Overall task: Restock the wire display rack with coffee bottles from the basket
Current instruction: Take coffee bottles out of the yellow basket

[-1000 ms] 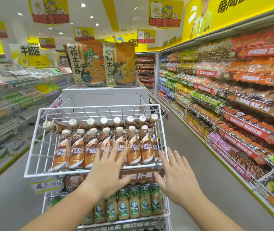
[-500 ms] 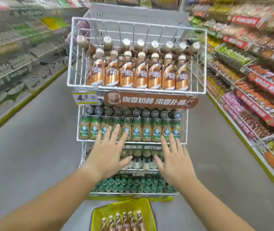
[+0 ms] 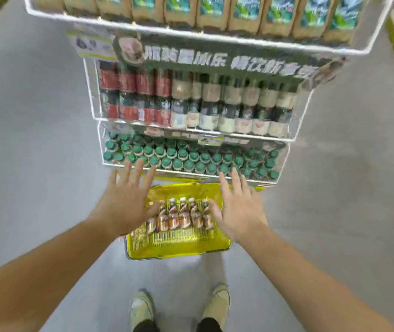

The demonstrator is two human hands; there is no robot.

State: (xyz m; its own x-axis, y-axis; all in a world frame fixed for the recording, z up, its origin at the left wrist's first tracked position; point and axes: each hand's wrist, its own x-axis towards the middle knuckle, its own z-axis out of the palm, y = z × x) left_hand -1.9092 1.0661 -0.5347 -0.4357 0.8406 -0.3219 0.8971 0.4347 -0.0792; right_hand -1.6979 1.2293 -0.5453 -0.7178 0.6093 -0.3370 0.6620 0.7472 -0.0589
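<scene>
Pickup step, I'd say: left hand (image 3: 126, 207) and right hand (image 3: 239, 212), both spread and empty, hover over coffee bottles (image 3: 181, 214) in yellow basket (image 3: 179, 248) on floor (image 3: 47, 164), near side of wire display rack (image 3: 349, 51); next needs a grip on one.

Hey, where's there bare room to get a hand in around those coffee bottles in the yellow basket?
Free: the yellow plastic basket's mesh bottom between the brown coffee bottles and its near wall, another strip beyond their caps, and grey floor beside it. Crowded: the white wire rack's bottom tier, packed with green-capped bottles.
</scene>
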